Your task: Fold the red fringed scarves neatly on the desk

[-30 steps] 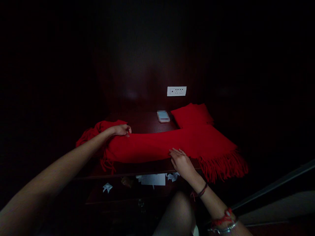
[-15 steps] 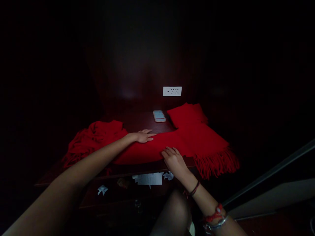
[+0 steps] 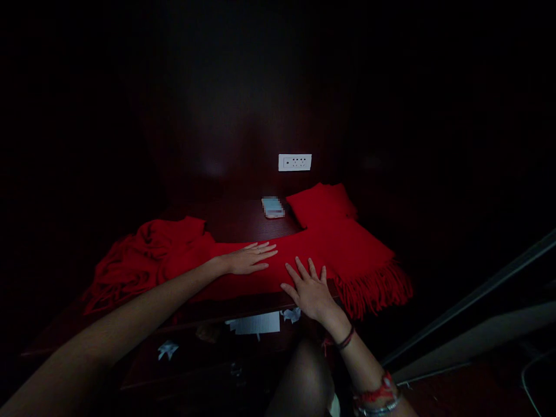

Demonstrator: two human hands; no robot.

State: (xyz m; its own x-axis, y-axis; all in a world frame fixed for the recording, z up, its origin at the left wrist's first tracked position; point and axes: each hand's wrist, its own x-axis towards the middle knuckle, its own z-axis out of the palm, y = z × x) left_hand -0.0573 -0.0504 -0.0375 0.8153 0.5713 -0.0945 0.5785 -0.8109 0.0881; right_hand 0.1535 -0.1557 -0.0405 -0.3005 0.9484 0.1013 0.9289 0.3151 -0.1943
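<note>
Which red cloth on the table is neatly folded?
The folded red cloth at the back, near the wall socket. The scarf under the left hand and right hand lies spread out, its left end crumpled.

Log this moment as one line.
left hand: flat on scarf | right hand: flat on scarf, front edge | table: phone, folded cloth behind

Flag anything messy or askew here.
The red scarf is bunched in a heap at its left end, while the stretch under the left hand and right hand lies flat. Its fringe hangs over the table edge. Paper scraps lie scattered below.
</note>
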